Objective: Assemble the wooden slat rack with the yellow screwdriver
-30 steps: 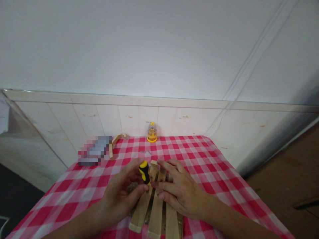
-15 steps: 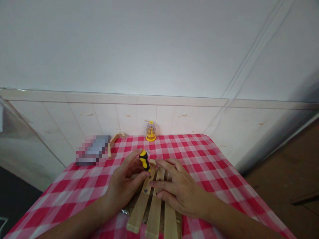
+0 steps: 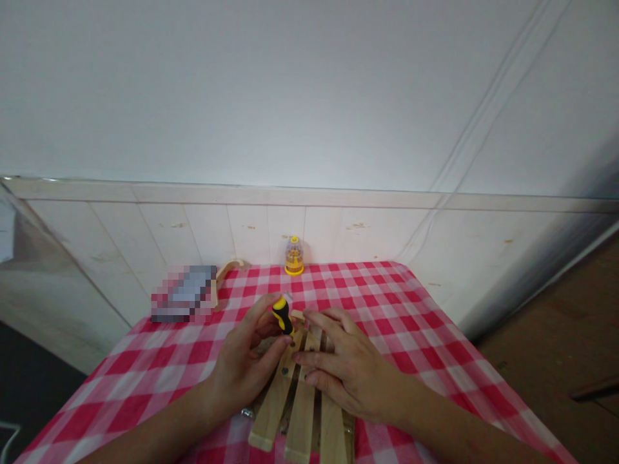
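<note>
Holding screwdriver (image 3: 282,315) farther along slat (image 3: 278,399) now

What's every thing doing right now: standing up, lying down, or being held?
Screwdriver: held, handle up, tilted.
Wooden slats: lying side by side, gaps between.
Left hand: curled around the screwdriver.
Right hand: spread over the slats.
Yellow container: standing upright.
Curved wooden piece: lying down.
Checked tablecloth: spread out.

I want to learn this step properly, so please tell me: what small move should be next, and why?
Perhaps turn the screwdriver slightly with the left hand: its lower end sits by a hole in the left slat, and the right hand lies over the middle slat, which seems to steady the wood.
</note>
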